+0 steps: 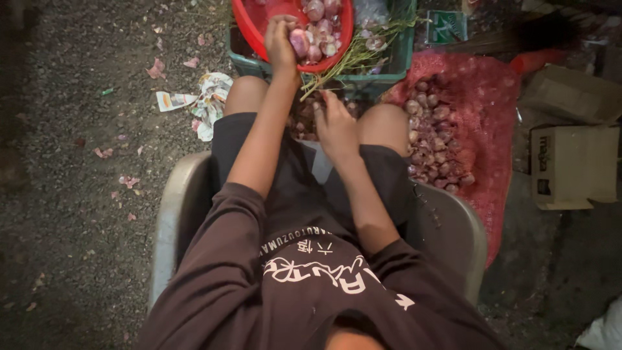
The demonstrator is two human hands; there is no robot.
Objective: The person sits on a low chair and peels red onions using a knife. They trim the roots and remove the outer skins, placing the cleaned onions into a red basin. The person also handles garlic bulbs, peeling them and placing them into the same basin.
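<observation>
A person seated in a grey plastic chair (178, 207) reaches the left hand (282, 42) into a red basin (249, 23), fingers clenched around a peeled shallot (299, 41) held just over the basin's front rim. The basin holds more peeled, pinkish shallots (322, 29) and rests on a green crate (363, 76), where dry stalks (353, 57) lie across the edge. The right hand (335, 126) hovers low between the knees above a dim heap of shallots; whether it grips anything cannot be told. To the right, unpeeled shallots (433, 139) lie piled on a red mesh sack (489, 110), beside a cardboard box (573, 165). Crumpled paper (207, 100) lies on the ground.
</observation>
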